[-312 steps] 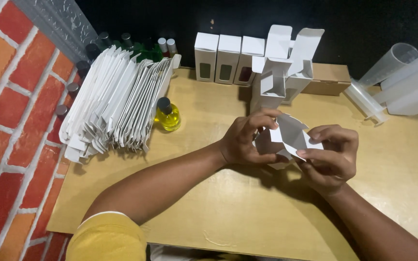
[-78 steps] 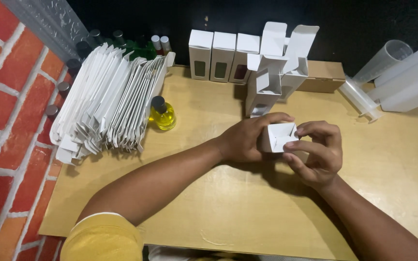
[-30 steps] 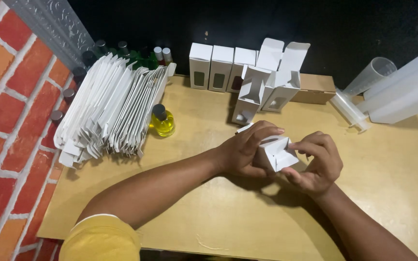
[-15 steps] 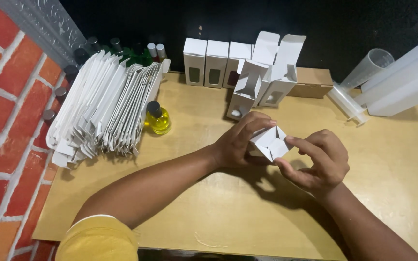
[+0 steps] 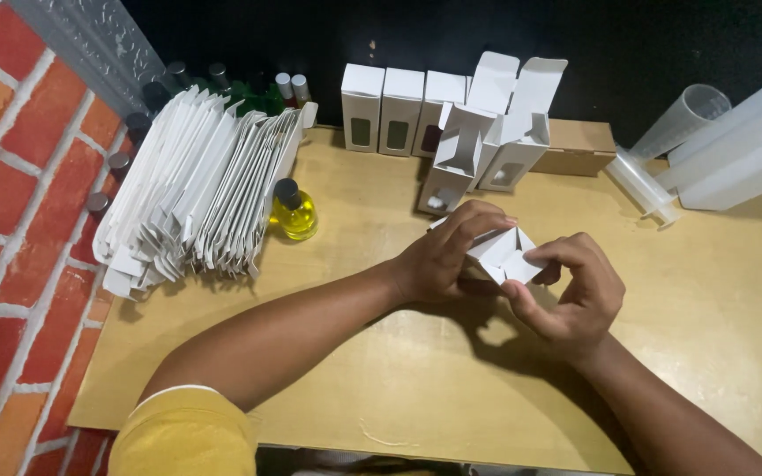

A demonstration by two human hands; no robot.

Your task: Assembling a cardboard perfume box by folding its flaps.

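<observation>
— What do the two hands hold?

— Both hold one small white cardboard box, just above the pale wooden table, near its middle. The left hand is closed around the left side of the box, with its fingers curled over the top edge. The right hand grips the right side; its thumb and first fingers pinch a white flap at the open end.

— Is the box closed?

— No, the end that faces the camera is open, and the flaps stand folded inward in a pointed shape.

— What is around the hands?

— At the left, near the red brick wall, a big stack of flat white unfolded cartons leans on the table. Just beside it stands a small round glass bottle with yellow liquid and a dark cap. At the back, a row of upright white boxes with little windows, and two more with open lids that lean. Behind them lies a flat brown cardboard box. At the right, translucent plastic measuring cylinders lie on their sides, well apart from the hands.
</observation>
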